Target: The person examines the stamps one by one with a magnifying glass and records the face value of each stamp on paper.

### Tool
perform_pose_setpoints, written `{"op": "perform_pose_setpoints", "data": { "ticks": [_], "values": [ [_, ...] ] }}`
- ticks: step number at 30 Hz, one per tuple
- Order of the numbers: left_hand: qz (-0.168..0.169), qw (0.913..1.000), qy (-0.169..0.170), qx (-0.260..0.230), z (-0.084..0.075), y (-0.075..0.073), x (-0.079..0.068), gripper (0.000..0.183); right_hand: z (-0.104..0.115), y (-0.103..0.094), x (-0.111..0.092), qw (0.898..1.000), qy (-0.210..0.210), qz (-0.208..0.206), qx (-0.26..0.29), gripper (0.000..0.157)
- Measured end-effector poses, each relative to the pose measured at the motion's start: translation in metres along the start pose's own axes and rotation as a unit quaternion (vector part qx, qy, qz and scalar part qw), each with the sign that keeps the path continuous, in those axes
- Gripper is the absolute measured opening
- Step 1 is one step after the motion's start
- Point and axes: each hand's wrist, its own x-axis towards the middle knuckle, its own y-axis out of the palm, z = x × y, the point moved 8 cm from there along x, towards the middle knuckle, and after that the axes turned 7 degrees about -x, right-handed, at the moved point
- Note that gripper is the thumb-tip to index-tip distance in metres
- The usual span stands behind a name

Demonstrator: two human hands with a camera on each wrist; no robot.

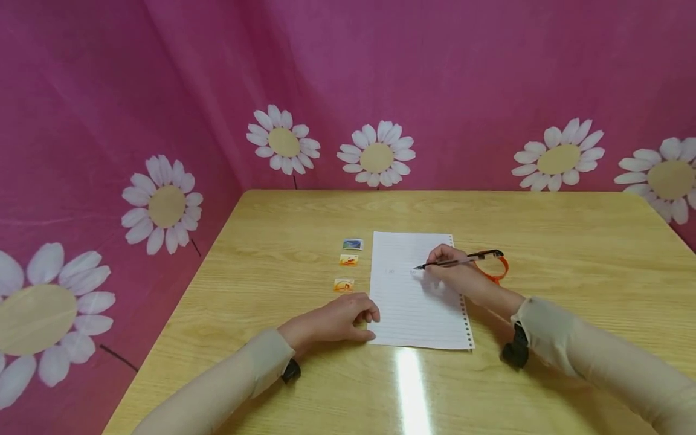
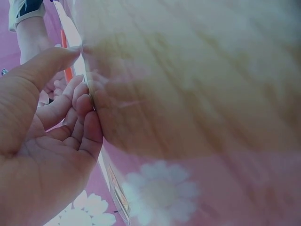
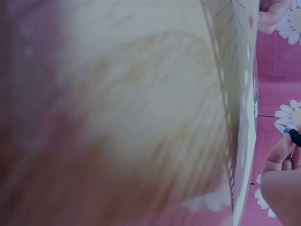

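A lined sheet of paper [image 1: 413,314] with punched holes along its right edge lies on the table. My right hand [image 1: 454,275] pinches a dark pen [image 1: 457,261], its tip at the paper beside small faint marks. In the right wrist view the pen [image 3: 295,136] sticks out past the fingers, partly cut off by the frame. At the paper's lower left edge rests my left hand [image 1: 339,317], its fingers loosely bent and holding nothing. The left wrist view shows the thumb and fingertips of this hand [image 2: 51,127] down at the surface.
Left of the paper lie three small picture cards: a blue-green card [image 1: 353,244], an orange-yellow card [image 1: 349,260] and another orange card [image 1: 344,285]. Orange-handled scissors, seen by a loop [image 1: 504,266], lie partly hidden behind my right hand. A pink flowered curtain [image 1: 462,90] borders the wooden table [image 1: 293,241].
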Motion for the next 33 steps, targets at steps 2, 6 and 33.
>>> {"op": "perform_pose_setpoints", "data": {
  "ticks": [2,6,33],
  "values": [
    [0.0,1.0,-0.002,-0.002,0.0,0.001,0.0,0.02,0.004,0.005,-0.001,0.999,0.007,-0.041,-0.016,0.018],
    [0.0,1.0,-0.005,-0.006,0.001,0.001,0.0,0.02,0.006,0.007,-0.004,0.996,0.02,-0.08,-0.027,0.012],
    [-0.006,0.9999,0.007,-0.005,-0.003,0.001,-0.002,0.02,0.002,-0.026,-0.028,0.996,0.007,-0.092,-0.015,0.012]
  ]
}}
